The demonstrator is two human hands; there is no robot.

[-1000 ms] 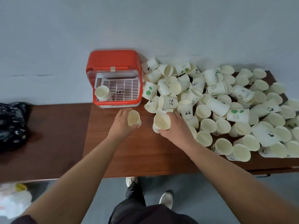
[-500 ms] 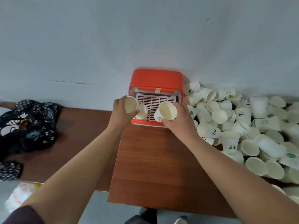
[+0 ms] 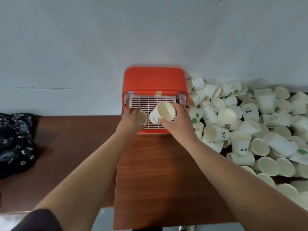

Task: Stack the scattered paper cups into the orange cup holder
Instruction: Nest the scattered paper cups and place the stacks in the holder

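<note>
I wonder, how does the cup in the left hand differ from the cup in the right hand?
The left cup is half hidden by the left hand; the right cup shows nearly whole in the right hand. The right cup's wall shows print; no print shows on the left cup. Both are pale paper cups held over the holder.

Orange cup holder [image 3: 154,79] at wall, printed cup [image 3: 162,112] tilted over its grille [image 3: 146,102], plain cup [image 3: 141,117] just left, loose paper cups [image 3: 227,116] heaped right of holder.
</note>
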